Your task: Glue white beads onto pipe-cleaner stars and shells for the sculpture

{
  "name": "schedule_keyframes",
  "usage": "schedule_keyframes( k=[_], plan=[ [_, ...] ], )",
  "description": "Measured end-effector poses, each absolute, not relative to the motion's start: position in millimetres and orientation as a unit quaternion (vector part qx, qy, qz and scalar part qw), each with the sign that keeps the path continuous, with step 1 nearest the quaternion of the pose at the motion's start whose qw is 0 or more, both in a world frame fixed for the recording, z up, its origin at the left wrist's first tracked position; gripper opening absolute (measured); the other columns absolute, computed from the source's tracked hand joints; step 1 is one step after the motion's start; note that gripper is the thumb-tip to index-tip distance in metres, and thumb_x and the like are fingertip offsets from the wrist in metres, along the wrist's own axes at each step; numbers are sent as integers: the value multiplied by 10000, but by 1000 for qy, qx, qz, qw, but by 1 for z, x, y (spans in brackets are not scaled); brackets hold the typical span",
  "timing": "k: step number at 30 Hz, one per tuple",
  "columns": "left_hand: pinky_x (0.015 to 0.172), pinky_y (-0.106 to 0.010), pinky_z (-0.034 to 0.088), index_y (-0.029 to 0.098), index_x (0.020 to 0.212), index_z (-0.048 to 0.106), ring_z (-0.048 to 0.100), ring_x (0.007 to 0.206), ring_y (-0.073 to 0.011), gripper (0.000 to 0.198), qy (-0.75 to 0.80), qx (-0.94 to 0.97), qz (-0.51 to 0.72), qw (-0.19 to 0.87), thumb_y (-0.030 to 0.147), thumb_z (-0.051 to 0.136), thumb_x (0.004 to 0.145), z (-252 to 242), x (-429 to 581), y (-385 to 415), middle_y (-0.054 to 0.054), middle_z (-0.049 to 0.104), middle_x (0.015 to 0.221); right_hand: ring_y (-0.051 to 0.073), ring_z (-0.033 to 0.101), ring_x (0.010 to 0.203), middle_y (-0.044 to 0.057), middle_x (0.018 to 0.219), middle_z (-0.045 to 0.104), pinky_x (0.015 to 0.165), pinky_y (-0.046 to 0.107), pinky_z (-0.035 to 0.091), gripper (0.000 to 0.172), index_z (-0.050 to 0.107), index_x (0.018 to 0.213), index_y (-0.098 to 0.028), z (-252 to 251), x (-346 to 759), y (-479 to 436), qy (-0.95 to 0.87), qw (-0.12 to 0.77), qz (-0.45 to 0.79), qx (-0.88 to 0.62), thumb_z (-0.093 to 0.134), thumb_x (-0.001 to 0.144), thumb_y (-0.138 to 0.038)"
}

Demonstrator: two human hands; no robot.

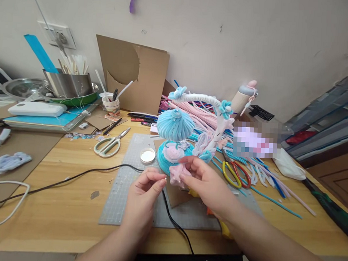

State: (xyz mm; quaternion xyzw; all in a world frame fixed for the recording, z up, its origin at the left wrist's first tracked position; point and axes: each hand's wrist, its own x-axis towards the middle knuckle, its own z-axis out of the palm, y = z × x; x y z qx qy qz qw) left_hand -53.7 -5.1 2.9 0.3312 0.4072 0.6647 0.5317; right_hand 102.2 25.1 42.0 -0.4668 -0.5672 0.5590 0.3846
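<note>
My right hand (202, 181) is closed on a fuzzy pink star (178, 174), held by its right side between thumb and fingers. Just left of it, my left hand (145, 187) pinches a tiny white bead-like piece (165, 179) between thumb and forefinger, slightly apart from the star. Behind both hands stands a pipe-cleaner lamp with a pleated blue shade (175, 125), a white arched stem (200, 97) with blue flowers, and a round blue base (162, 157) with a pink spiral. A small round dish (148, 155) with white contents sits above my left hand.
A grey cutting mat (116, 197) lies under the work, crossed by a black cable (103, 169). Scissors (111, 143) rest at left, and scissors with yellow and red handles (237, 175) at right. Pipe cleaners (186, 115) spread behind. Cardboard (147, 91) leans against the wall.
</note>
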Motion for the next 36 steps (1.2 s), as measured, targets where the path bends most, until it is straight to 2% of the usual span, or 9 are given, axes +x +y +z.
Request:
schedule_keyframes(
  k=[3, 7, 9, 20, 36],
  plan=[
    [689, -206, 429, 235, 656, 742, 514, 732, -111, 74, 384, 384, 671, 505, 217, 812, 642, 6, -55, -13, 17, 553, 739, 153, 629, 803, 9, 929, 631, 709, 304, 510, 238, 530, 1038, -252, 49, 107, 1, -494, 419, 614, -452, 607, 837, -353],
    [622, -200, 423, 252, 736, 755, 514, 699, -104, 119, 384, 507, 648, 418, 135, 750, 714, 12, -54, -20, 13, 552, 741, 124, 584, 811, -13, 914, 632, 712, 240, 485, 238, 587, 967, -268, 47, 109, -20, -355, 502, 674, -408, 730, 780, -306],
    [615, -200, 429, 250, 749, 750, 525, 694, -102, 128, 392, 538, 639, 387, 124, 737, 730, 14, -54, -20, 14, 555, 742, 113, 568, 786, -22, 881, 641, 693, 211, 479, 233, 612, 947, -273, 45, 109, -24, -342, 524, 673, -394, 758, 766, -288],
    [628, -202, 448, 241, 742, 743, 543, 708, -105, 92, 401, 539, 629, 390, 150, 748, 732, 14, -52, -19, 16, 555, 729, 74, 589, 739, -49, 856, 628, 697, 156, 502, 226, 629, 955, -303, 42, 108, -25, -394, 533, 639, -391, 764, 778, -265],
    [623, -217, 438, 249, 740, 753, 537, 707, -116, 87, 410, 530, 623, 403, 163, 753, 728, 14, -51, -19, 8, 551, 728, 84, 595, 762, -53, 875, 621, 704, 164, 512, 217, 646, 948, -332, 44, 108, -28, -403, 542, 626, -389, 758, 782, -249]
  ],
)
